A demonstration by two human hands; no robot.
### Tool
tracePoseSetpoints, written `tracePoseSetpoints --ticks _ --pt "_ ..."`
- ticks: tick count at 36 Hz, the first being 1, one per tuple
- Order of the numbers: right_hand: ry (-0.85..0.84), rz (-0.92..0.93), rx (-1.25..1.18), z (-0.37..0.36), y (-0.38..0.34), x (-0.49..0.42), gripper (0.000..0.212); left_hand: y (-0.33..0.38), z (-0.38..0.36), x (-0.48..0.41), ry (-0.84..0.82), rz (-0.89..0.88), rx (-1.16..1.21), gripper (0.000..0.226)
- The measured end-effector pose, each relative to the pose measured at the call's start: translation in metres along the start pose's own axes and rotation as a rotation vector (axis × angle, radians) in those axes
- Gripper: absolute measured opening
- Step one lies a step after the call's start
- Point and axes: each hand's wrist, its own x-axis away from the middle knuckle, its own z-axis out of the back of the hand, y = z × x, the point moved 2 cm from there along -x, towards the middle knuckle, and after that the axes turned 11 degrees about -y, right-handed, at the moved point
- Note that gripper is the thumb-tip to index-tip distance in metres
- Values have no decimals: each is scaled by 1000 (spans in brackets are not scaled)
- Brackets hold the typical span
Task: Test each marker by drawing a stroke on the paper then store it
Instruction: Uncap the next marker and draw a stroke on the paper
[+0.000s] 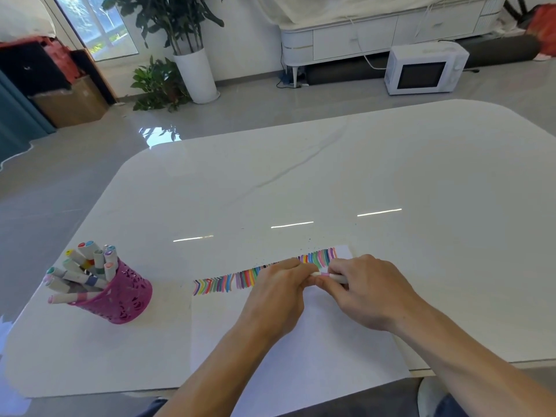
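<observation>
surface [301,176]: white and glossy; carries the paper and the holder.
paper [301,356]: at the near edge, under both hands; a row of coloured strokes [228,282] runs along its far edge, almost to the right corner.
holder [126,299]: pink mesh cup well left of the paper, crowded with stored markers [87,266].
left hand [276,293]: fingers curled, pinching the marker's left end.
right hand [367,290]: fingers curled round the right end, fingertips near the left's.
marker [331,276]: white barrel held level between both hands, just over the strokes. likely a cap coming off or going on, cannot tell which. next calls for a stroke in the bare right gap, or a carry left to the holder.
</observation>
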Motion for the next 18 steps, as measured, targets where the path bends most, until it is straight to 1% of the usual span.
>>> tracePoseSetpoints --ticks 2,5,6,8,10,13,18 --pt "-9 -22 -23 0 0 0 53 0 0 -1 -7 -3 3 34" --pt "-31 -49 -34 -1 0 0 53 2 -1 -1 -21 -14 14 48" --pt "-31 -60 -47 -1 1 0 54 2 0 -1 -14 -14 19 45" --pt "-20 -98 -136 -1 6 -2 58 -2 3 -3 17 0 24 30" --pt "-5 -139 -194 2 13 -3 58 -9 7 -5 52 13 5 21" --pt "16 -154 -231 10 19 -5 56 -16 9 -5 52 46 -28 16" --pt "54 -147 -458 13 23 -7 45 -17 0 -6 66 32 -74 13"
